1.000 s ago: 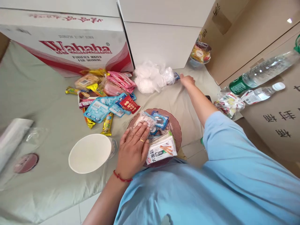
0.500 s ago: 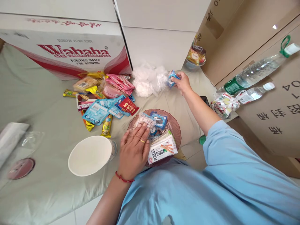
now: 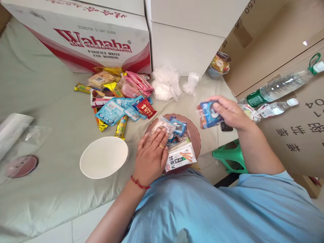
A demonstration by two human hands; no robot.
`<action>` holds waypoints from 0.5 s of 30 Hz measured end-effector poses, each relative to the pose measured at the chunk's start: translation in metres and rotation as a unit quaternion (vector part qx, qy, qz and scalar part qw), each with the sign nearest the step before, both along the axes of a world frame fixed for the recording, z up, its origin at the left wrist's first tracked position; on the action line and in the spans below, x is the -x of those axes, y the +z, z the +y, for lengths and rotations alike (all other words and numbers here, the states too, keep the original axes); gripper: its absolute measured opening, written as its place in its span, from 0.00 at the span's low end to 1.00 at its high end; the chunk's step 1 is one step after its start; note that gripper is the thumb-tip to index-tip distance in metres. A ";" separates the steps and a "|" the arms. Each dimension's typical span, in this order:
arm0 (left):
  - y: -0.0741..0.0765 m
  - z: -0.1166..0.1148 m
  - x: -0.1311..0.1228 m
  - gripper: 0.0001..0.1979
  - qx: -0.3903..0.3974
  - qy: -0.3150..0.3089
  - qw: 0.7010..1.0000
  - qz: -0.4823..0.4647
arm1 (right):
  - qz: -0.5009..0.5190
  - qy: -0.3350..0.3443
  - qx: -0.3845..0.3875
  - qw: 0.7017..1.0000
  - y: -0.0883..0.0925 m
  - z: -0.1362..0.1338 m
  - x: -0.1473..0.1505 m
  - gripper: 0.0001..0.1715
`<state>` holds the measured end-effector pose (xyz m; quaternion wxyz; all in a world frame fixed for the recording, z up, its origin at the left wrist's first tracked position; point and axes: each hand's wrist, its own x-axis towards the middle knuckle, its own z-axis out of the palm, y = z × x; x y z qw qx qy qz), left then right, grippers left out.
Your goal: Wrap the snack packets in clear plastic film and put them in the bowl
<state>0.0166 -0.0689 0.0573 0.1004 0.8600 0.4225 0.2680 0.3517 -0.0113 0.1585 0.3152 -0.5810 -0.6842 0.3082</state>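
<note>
My right hand [image 3: 227,111] is closed on a blue snack packet [image 3: 209,114], held up to the right of the plate. Spread flat, my left hand [image 3: 152,153] rests its fingers on a clear-and-white snack packet [image 3: 162,127] at the plate's left side. The scalloped reddish-brown plate [image 3: 195,135] also holds another blue packet [image 3: 178,126] and a white packet of snack sticks [image 3: 181,157]. To the left of my left hand stands a white paper tub [image 3: 103,157].
Behind the tub lies a pile of snack packets [image 3: 113,111]. Crumpled clear plastic bags [image 3: 165,84] lie by the white boxes [image 3: 187,47]. Water bottles [image 3: 280,86] stand at right, above a green stool [image 3: 231,157]. A plastic roll [image 3: 15,131] lies far left.
My right hand has come back from beside the plastic bags toward me, carrying the blue packet. A small crumpled bag now shows there. My left hand stays on the plate's packets.
</note>
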 end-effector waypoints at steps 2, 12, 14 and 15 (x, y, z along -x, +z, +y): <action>0.001 0.000 0.000 0.23 -0.003 0.002 1.000 0.006 | -0.065 0.109 0.018 0.992 0.001 -0.010 0.031 0.26; -0.004 0.000 0.000 0.23 0.002 0.002 1.000 -0.009 | -0.333 0.055 -0.129 0.932 -0.079 -0.026 0.087 0.23; -0.005 0.000 0.001 0.25 0.012 0.004 0.999 -0.030 | -0.312 0.047 -0.115 0.942 -0.082 -0.027 0.087 0.26; -0.005 0.000 0.002 0.26 0.014 0.003 0.999 -0.044 | -0.298 0.045 -0.103 0.948 -0.083 -0.027 0.087 0.27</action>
